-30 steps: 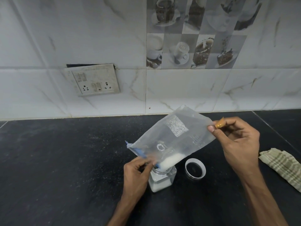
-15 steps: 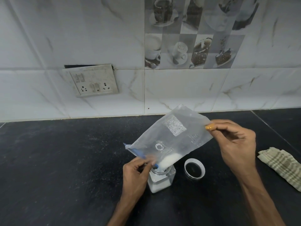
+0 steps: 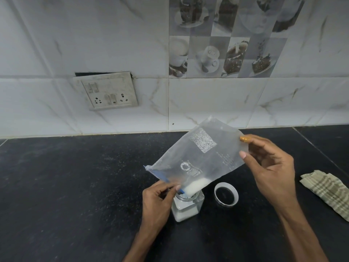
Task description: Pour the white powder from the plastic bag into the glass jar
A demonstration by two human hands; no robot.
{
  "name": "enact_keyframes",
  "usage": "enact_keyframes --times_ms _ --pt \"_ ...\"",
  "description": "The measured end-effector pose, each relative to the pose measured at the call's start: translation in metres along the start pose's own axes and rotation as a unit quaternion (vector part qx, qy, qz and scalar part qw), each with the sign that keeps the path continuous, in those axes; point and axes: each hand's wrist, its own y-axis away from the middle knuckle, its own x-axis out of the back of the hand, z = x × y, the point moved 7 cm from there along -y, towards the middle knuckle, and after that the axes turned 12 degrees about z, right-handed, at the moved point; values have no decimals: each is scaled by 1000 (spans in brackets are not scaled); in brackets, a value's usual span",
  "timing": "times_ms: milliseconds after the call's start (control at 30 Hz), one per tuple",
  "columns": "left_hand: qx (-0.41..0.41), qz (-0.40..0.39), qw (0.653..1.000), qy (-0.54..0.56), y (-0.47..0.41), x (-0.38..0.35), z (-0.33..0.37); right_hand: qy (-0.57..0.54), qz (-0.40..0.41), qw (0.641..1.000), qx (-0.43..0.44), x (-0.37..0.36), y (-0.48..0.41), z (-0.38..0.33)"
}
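A clear plastic bag (image 3: 200, 156) with a blue zip edge is tilted mouth-down over a small glass jar (image 3: 188, 207) on the black counter. White powder (image 3: 195, 187) is gathered in the bag's lowest corner, right above the jar's mouth. The jar holds white powder in its bottom part. My left hand (image 3: 157, 201) pinches the bag's zip edge beside the jar's mouth. My right hand (image 3: 272, 167) holds the bag's raised bottom edge between thumb and fingers, up and to the right of the jar.
The jar's round white lid (image 3: 226, 196) lies open side up just right of the jar. A folded checked cloth (image 3: 326, 191) lies at the counter's right edge. A tiled wall with a switch and socket plate (image 3: 106, 91) stands behind the counter.
The powder lump in the bag's low corner has shrunk slightly. My right hand has shifted its grip a little on the raised edge. The left hand and jar stay put.
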Motion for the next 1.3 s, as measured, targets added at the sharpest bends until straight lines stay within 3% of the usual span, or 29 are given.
enact_keyframes --times_ms 200,367,667,1300 --pt "-5 -1 1000 -13 0 1 -6 1 -30 997 -77 -3 4 11" --pt "-2 0 1000 -6 1 1 -5 115 -10 993 -28 0 3 4" --pt "-1 -6 1000 -5 1 1 -4 61 -10 997 -39 -1 1 4" --pt "17 -4 1000 2 1 1 -6 55 6 998 -41 -1 4 6"
